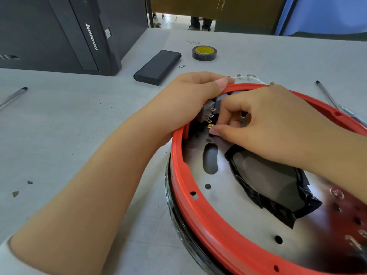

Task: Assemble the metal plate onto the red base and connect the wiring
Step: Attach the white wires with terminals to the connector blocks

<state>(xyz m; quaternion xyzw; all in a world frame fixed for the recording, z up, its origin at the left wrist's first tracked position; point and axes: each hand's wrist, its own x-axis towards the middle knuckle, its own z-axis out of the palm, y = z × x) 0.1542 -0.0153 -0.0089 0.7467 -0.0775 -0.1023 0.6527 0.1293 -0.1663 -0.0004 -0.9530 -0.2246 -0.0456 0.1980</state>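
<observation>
While the left hand [190, 92] grips the red base [179, 187] rim, the right hand [264, 126] pinches a brass connector [210, 126] pointing left.

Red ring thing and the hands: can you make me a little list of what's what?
base: red base, round, on grey table
plate: metal plate lying inside it
left hand: grips the red rim
right hand: pinches a small brass connector by the grey switch block
nearby: tape roll, black box
</observation>
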